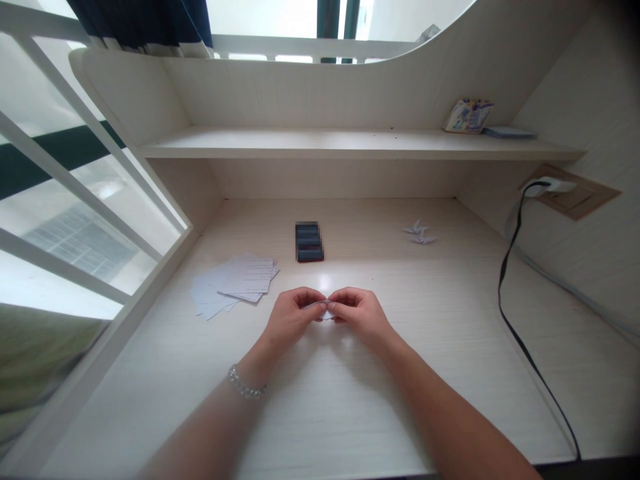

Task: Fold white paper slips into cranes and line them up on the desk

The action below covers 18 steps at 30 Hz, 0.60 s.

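Observation:
A small folded piece of white paper (327, 314) is pinched between my two hands above the middle of the desk. My left hand (296, 313), with a clear beaded bracelet (245, 385) on its wrist, grips the paper's left side between thumb and fingers. My right hand (359, 311) pinches the right side, and the fingertips of both hands nearly meet. Most of the paper is hidden behind the fingers. Left of my hands lies a fanned pile of white paper sheets (245, 277), some with printed lines. Two small folded paper cranes (419, 231) rest at the back right.
A dark, blurred-out rectangular object (309, 241) lies beyond my hands on the desk (480, 373). On the right, a black cable (505, 313) runs from a wall socket (575, 193) to the front edge. The shelf (300, 140) holds a small colourful packet (469, 116).

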{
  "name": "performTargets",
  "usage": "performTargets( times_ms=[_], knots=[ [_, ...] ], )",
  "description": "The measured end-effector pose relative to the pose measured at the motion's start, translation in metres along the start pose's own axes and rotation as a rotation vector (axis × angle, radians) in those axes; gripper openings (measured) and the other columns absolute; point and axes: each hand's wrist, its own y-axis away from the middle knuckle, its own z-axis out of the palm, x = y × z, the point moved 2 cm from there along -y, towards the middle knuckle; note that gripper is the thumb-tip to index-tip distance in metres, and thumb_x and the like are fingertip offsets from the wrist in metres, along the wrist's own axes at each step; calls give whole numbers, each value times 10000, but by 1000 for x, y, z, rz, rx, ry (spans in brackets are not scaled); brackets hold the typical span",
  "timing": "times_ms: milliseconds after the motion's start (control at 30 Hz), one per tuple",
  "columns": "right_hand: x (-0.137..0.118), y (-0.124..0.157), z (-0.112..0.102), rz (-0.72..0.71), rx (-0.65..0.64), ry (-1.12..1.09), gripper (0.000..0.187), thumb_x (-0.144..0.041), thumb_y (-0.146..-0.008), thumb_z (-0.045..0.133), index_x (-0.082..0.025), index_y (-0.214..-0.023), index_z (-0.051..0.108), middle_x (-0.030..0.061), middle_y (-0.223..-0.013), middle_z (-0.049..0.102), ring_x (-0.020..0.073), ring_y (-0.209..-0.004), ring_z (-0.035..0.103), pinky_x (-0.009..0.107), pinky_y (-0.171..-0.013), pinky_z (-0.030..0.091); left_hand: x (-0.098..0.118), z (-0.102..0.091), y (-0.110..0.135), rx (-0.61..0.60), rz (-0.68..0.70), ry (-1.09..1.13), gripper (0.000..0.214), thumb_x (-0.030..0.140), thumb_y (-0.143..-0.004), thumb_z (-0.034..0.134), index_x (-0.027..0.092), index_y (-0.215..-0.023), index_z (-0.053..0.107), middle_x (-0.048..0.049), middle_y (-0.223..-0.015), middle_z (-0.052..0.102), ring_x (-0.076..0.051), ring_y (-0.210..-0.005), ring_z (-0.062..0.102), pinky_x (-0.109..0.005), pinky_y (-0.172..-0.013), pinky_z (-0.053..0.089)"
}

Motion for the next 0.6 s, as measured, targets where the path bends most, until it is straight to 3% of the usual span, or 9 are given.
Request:
performTargets(
  times_ms=[167, 600],
  knots=[
    [-2, 1, 3, 46, -9, -142, 144, -228, -608, 712, -151, -728, 691, 16, -672, 633, 115, -589, 566, 245, -548, 475, 1, 1, 1, 18, -40, 78, 117, 195, -668, 668, 131, -766, 669, -51, -748, 660, -133, -662, 595, -253, -604, 503],
    [1, 1, 3, -6, 10, -64, 172, -261, -617, 714, -159, -755, 713, 36, -691, 673, 139, -598, 608, 276, -568, 512, -2, 0, 0, 14, -51, 131, 100, 169, -646, 666, 134, -739, 665, -41, -706, 655, -122, -634, 588, -243, -598, 480]
  ],
)
